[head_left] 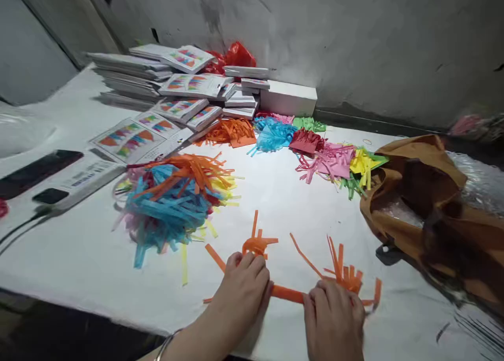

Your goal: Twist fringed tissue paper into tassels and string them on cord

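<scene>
An orange fringed paper tassel (288, 293) lies across the white table near its front edge, its middle narrowed to a flat strip between my hands. My left hand (247, 277) is closed over the strip's left part, and loose orange fringes stick out past the fingers. Over the right part, my right hand (334, 308) is closed too, with more fringes fanning out beyond the knuckles. Both sets of fingertips are partly hidden. A pile of blue, orange, yellow and pink paper tassels (173, 203) sits left of my hands.
Folded coloured tassels (275, 134) run along the back. Stacked printed packets (192, 85) and a white box (289, 97) stand by the wall. A brown bag (413, 193) lies at right. At left are a phone (39, 172), a cable (23, 227) and clear plastic (23, 130).
</scene>
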### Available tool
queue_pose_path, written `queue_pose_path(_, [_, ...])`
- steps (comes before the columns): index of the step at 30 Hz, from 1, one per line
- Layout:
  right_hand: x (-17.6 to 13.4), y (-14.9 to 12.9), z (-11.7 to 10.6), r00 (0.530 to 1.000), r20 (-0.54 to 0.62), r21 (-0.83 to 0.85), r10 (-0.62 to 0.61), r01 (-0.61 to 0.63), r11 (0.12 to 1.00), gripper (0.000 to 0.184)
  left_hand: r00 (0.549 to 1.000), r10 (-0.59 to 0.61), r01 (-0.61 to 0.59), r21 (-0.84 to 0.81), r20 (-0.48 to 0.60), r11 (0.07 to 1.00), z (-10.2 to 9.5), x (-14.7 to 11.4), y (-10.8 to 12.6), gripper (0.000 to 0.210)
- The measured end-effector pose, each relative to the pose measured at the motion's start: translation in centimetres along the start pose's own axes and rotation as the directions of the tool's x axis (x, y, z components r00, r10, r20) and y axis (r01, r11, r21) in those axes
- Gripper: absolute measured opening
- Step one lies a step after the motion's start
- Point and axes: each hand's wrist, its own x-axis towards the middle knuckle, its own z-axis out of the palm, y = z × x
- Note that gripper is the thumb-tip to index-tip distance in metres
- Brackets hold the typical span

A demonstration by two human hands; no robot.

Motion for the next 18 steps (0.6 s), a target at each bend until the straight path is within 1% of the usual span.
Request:
queue_pose_path(2, [-0.1, 0.1, -0.1, 0.999, -0.014, -0.061, 0.052, -0.053, 0.997, 0.019, 1.000, -0.021, 0.020, 0.020, 0.023, 1.000, 0.1, 0.3, 0.2, 0.009])
queue_pose_path(5, [-0.2, -0.2, -0.1, 0.998, -0.052, -0.053, 0.037, -0.040, 0.998, 0.011, 0.999, -0.031, 0.029, 0.033, 0.040, 0.999, 0.3, 0.5, 0.4, 0.009])
queue_pose_path(7, [0.0, -0.7, 0.0, 0.997, -0.066, 0.049, -0.045, 0.048, 0.998, 0.014, 0.999, -0.028, 0.027, 0.026, 0.036, 0.999, 0.3, 0.5, 0.4, 0.014])
queue_pose_path(9, [0.1, -1.1, 0.3, 0.989, -0.030, 0.211, -0.147, 0.150, 0.966, 0.019, 1.000, -0.011, 0.011, -0.011, 0.013, 1.000, 0.2, 0.3, 0.3, 0.019])
queue_pose_path(11, [0.3, -1.4, 0.6, 0.979, -0.001, 0.310, -0.203, 0.193, 0.931, 0.021, 0.998, 0.046, -0.049, -0.076, -0.033, 0.996, 0.1, 0.2, 0.1, 0.017])
queue_pose_path(12, [0.4, -1.5, 0.7, 0.979, -0.004, 0.334, -0.202, 0.192, 0.923, 0.021, 0.994, 0.090, -0.096, -0.108, -0.063, 0.989, 0.1, 0.1, 0.0, 0.015])
queue_pose_path(15, [0.8, -1.8, 0.9, 0.988, -0.040, 0.412, -0.146, 0.149, 0.899, 0.019, 0.968, 0.204, -0.227, -0.167, -0.143, 0.959, 0.1, 0.0, -0.4, 0.015])
queue_pose_path(17, [1.2, -2.2, 0.7, 0.991, -0.062, 0.429, -0.122, 0.137, 0.893, 0.022, 0.954, 0.251, -0.280, -0.194, -0.162, 0.940, 0.3, 0.0, -0.5, 0.015])
queue_pose_path(18, [1.4, -2.5, 0.5, 0.989, -0.069, 0.418, -0.128, 0.146, 0.897, 0.024, 0.949, 0.270, -0.300, -0.206, -0.161, 0.932, 0.4, -0.1, -0.5, 0.015])
